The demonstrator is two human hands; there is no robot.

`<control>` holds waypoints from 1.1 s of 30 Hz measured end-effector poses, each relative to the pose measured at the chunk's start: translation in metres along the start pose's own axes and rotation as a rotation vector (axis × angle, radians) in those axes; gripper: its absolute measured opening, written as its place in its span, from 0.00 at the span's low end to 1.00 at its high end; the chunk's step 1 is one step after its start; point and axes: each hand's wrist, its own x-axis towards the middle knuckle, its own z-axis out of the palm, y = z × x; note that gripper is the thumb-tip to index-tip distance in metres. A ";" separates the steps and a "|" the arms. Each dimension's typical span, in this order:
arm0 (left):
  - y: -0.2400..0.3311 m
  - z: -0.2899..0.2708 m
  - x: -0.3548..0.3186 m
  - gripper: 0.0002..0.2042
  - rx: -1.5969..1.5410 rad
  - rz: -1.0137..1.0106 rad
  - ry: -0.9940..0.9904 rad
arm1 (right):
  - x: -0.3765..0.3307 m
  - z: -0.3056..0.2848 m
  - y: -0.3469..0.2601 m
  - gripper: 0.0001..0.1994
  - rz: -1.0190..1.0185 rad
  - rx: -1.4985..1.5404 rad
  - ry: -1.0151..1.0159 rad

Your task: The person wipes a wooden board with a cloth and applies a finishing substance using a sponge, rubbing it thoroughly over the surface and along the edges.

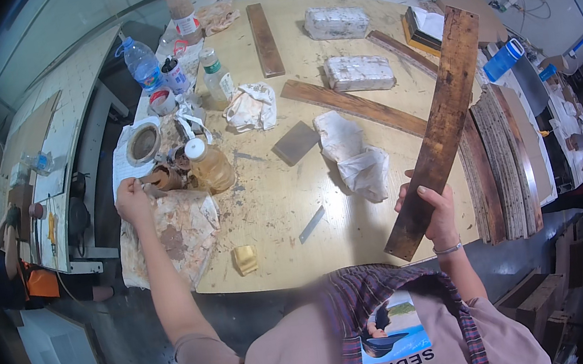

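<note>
At four o'clock in the head view, the right hand (433, 206) is closed around the lower end of a long, curved dark wooden slat (438, 132), which rises tilted toward one o'clock above the counter (273, 206). At nine o'clock the left hand (131, 197) rests with its fingers curled at the counter's left edge, touching a stained cloth (180, 230); whether it grips anything I cannot tell. Just beside that hand, toward two o'clock of it, stand a small brown cup (162, 177) and a jar of amber liquid (209, 165) with a white cap. At the picture's centre lie a crumpled white rag (356, 157) and a dark sanding sheet (295, 142). At three o'clock a stack of similar curved slats (502, 169) lies on the counter's right side. Near six o'clock sits a yellow sponge (245, 259).
</note>
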 end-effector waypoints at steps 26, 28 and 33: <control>-0.061 0.034 0.000 0.05 -0.468 -0.269 0.069 | 0.008 0.001 0.005 0.24 0.051 -0.040 -0.034; -0.067 0.035 0.003 0.05 -0.594 -0.442 0.066 | 0.008 0.002 0.004 0.24 0.054 -0.043 -0.040; -0.059 0.036 0.004 0.03 -0.773 -0.729 0.030 | 0.009 -0.001 0.005 0.25 0.048 -0.058 -0.039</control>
